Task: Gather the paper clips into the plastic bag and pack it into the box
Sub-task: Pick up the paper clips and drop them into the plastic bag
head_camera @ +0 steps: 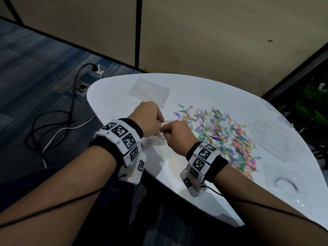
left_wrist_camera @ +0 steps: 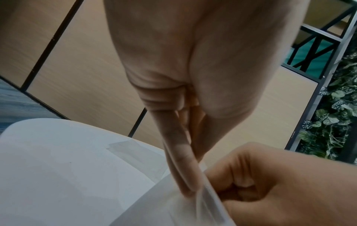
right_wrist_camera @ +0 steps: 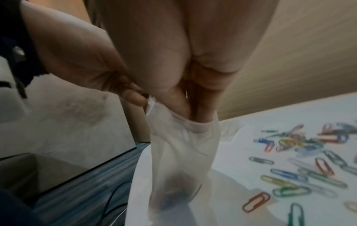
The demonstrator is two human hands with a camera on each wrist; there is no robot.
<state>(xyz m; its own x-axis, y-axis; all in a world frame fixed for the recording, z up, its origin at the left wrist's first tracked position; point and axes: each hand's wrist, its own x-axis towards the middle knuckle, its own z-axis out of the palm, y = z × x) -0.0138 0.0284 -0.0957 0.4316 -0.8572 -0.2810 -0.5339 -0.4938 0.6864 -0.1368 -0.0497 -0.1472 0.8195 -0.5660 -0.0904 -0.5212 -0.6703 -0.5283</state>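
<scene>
Left hand [head_camera: 148, 115], right hand [head_camera: 175, 134] pinch plastic bag [right_wrist_camera: 179, 152] mouth; paper clips [head_camera: 225, 137] just right

Beige wall panels [head_camera: 213, 32], blue carpet [head_camera: 35, 68]

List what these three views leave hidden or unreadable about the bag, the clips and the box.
- Inside of the thin clear plastic bag: right wrist view is blurred, so any clips in it cannot be told.
- Bag mouth: in the head view the left hand and right hand cover it.
- Pile of coloured paper clips: too small and tangled to count.
- Clear plastic box: nearly invisible against the white table; its lid state cannot be told.
</scene>
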